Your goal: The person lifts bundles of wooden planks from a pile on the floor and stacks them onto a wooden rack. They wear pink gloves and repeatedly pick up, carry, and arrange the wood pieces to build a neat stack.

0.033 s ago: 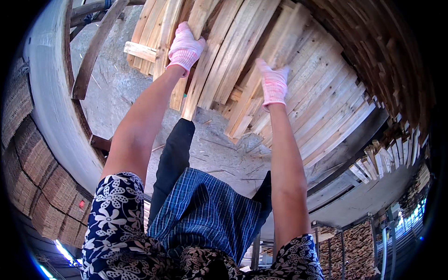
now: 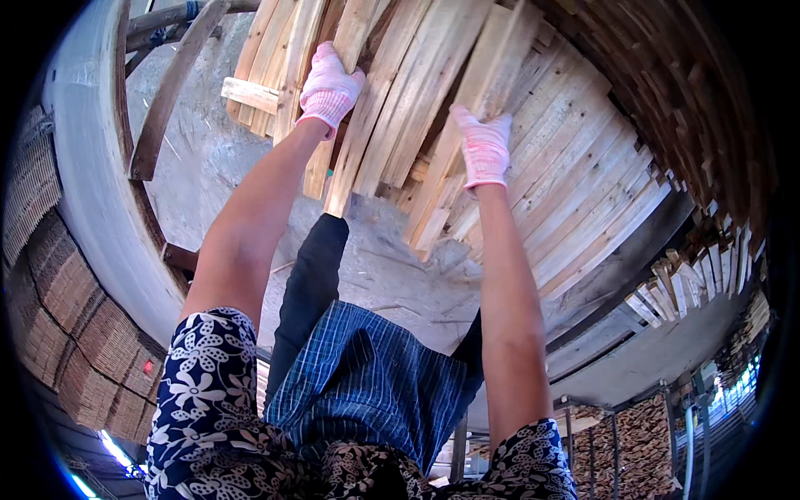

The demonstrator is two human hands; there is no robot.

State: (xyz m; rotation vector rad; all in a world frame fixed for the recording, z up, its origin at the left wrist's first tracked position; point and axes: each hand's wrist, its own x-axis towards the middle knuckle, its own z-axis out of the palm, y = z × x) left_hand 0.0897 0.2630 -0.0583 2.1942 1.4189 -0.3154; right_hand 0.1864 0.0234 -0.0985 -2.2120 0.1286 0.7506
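The planks (image 2: 417, 96) end in a ragged, stepped line toward the person, and beyond it I see bare floor (image 2: 387, 250) strewn with splinters, giving some open room before the legs. One plank end comes down right by a dark trouser leg (image 2: 312, 267); whether they touch I can't tell. Off to the left, more floor lies between the planks and a brown timber frame (image 2: 169, 104), with a long grey panel (image 2: 92, 192) curving past it. The right side is tighter: a dark wood stack (image 2: 667, 75) rises close beside the pale planks, and a fan of board ends (image 2: 692, 287) juts out lower down. On the brown bundles (image 2: 87, 333) at the far left there's a small red patch (image 2: 148, 367), too small to make out. The two hands, in pink-and-white gloves, are well apart. The left hand (image 2: 332, 87) is clasped on the left plank (image 2: 358, 23), which runs up and away past the thumb; a short crosspiece (image 2: 251, 94) lies just left of it. The right hand (image 2: 483, 146) is clasped on the right plank (image 2: 507, 50), lying aslant, its near end below and left of the wrist. Several planks lie between the hands; the fingertips are hidden.
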